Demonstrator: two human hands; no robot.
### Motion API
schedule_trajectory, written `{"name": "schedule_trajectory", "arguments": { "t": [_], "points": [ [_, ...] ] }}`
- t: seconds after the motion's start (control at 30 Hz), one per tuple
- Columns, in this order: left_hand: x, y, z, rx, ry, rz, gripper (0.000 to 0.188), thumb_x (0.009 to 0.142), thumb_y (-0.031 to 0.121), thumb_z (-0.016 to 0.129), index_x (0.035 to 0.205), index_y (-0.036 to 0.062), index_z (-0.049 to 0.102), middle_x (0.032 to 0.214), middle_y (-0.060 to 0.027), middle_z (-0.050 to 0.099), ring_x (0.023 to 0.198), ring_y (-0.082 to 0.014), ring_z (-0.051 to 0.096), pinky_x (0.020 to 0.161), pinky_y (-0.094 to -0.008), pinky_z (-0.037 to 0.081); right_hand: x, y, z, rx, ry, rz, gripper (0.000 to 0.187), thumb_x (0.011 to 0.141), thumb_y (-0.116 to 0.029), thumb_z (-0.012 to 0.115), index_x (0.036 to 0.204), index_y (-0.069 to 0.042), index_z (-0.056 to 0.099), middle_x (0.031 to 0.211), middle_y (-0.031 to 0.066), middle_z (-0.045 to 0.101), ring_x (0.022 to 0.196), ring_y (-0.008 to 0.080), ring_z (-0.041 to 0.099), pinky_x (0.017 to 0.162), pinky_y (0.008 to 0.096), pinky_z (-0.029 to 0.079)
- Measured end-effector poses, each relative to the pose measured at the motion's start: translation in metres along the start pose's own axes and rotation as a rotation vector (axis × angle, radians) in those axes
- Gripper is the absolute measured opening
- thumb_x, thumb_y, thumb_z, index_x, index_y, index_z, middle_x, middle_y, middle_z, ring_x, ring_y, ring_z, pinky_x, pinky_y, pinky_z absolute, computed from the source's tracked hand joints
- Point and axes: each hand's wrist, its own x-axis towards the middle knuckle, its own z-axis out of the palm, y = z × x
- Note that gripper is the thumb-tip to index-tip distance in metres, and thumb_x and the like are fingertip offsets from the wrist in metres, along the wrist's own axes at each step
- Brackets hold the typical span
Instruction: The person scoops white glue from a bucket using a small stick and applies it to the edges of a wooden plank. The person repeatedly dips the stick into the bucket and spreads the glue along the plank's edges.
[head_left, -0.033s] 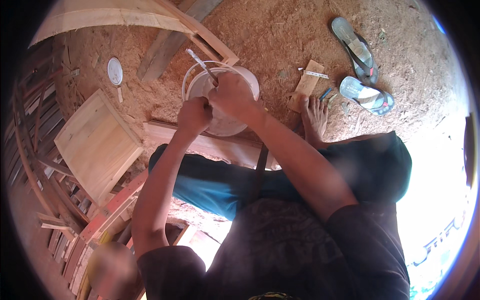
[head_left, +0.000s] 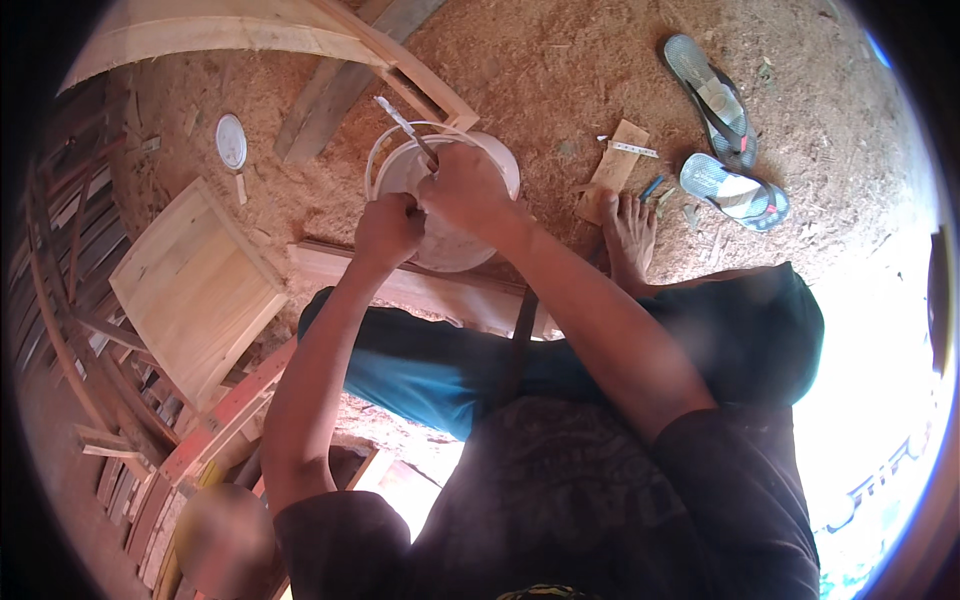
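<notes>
The stick [head_left: 408,126] is gripped in the closed right hand [head_left: 466,185]; its white-coated end is pointed up and to the left, beyond the bucket's handle hoop. The left hand [head_left: 390,235] is curled into a fist just beside the right hand, at the left side of the bucket [head_left: 455,252]; whether anything is held inside it cannot be told. The pale bucket is partly covered by both hands. Behind its near side, a reddish plank [head_left: 325,264] is laid across the floor [head_left: 560,60], which is strewn with sawdust and chips.

To the left, a round white lid [head_left: 231,142] and a square wooden panel [head_left: 197,290] are seen; long timbers [head_left: 75,250] are stacked at the far left. A curved wooden frame [head_left: 230,35] is placed at the upper left, near a weathered beam [head_left: 325,108]. To the right, a small board [head_left: 610,175] is positioned beside a bare foot [head_left: 630,235], with two flip-flops [head_left: 688,62] farther out. The right edge is flooded with bright light.
</notes>
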Motion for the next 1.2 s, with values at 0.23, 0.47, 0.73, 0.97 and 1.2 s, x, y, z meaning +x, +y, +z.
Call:
{"name": "schedule_trajectory", "arguments": {
  "t": [0.23, 0.47, 0.73, 0.97, 1.2],
  "points": [
    [-0.008, 0.038, -0.033, 0.554, -0.135, 0.091, 0.021, 0.102, 0.02, 0.066, 0.116, 0.0081, 0.078, 0.111, -0.0188, 0.08, 0.102, -0.0417, 0.079, 0.088, -0.0543, 0.064, 0.015, -0.002, -0.01, 0.095, -0.037, 0.2, 0.028, 0.087, -0.021, 0.071, 0.097, 0.004, 0.078, 0.102, 0.0315, 0.077, 0.104, 0.0467, 0.077, 0.095, 0.0532, 0.062],
    [0.003, 0.012, -0.015, 0.25, -0.076, 0.056, 0.027, 0.102, 0.028, 0.068, 0.108, 0.0042, 0.079, 0.102, -0.0217, 0.08, 0.099, -0.0397, 0.08, 0.086, -0.0537, 0.063, 0.015, -0.009, -0.008, 0.091, -0.072, 0.203, 0.028, 0.087, -0.016, 0.072, 0.105, 0.005, 0.078, 0.107, 0.0307, 0.078, 0.107, 0.0453, 0.078, 0.096, 0.0513, 0.063],
    [-0.015, 0.019, -0.048, 0.164, 0.013, 0.097, 0.03, 0.102, 0.028, 0.07, 0.124, 0.0085, 0.075, 0.118, -0.0207, 0.079, 0.111, -0.0406, 0.077, 0.098, -0.0546, 0.06, 0.015, -0.004, -0.015, 0.086, -0.106, 0.172, 0.031, 0.089, -0.02, 0.073, 0.106, 0.006, 0.076, 0.106, 0.0299, 0.078, 0.106, 0.045, 0.078, 0.095, 0.0509, 0.063],
    [-0.017, 0.03, -0.016, 0.563, -0.17, 0.12, 0.025, 0.101, 0.023, 0.07, 0.118, 0.0073, 0.079, 0.113, -0.0194, 0.081, 0.101, -0.0411, 0.08, 0.09, -0.0541, 0.065, 0.014, -0.012, -0.024, 0.149, -0.132, 0.227, 0.027, 0.084, -0.011, 0.075, 0.106, 0.005, 0.082, 0.111, 0.0316, 0.079, 0.11, 0.0447, 0.079, 0.097, 0.0479, 0.064],
    [-0.001, 0.014, -0.003, 0.135, -0.059, 0.01, 0.021, 0.102, 0.024, 0.069, 0.103, 0.007, 0.082, 0.095, -0.0228, 0.08, 0.093, -0.0449, 0.08, 0.086, -0.0571, 0.064, 0.013, -0.014, -0.027, 0.16, -0.135, 0.237, 0.029, 0.085, -0.01, 0.073, 0.108, 0.006, 0.081, 0.114, 0.032, 0.078, 0.113, 0.0455, 0.078, 0.101, 0.0492, 0.063]
  ]
}}
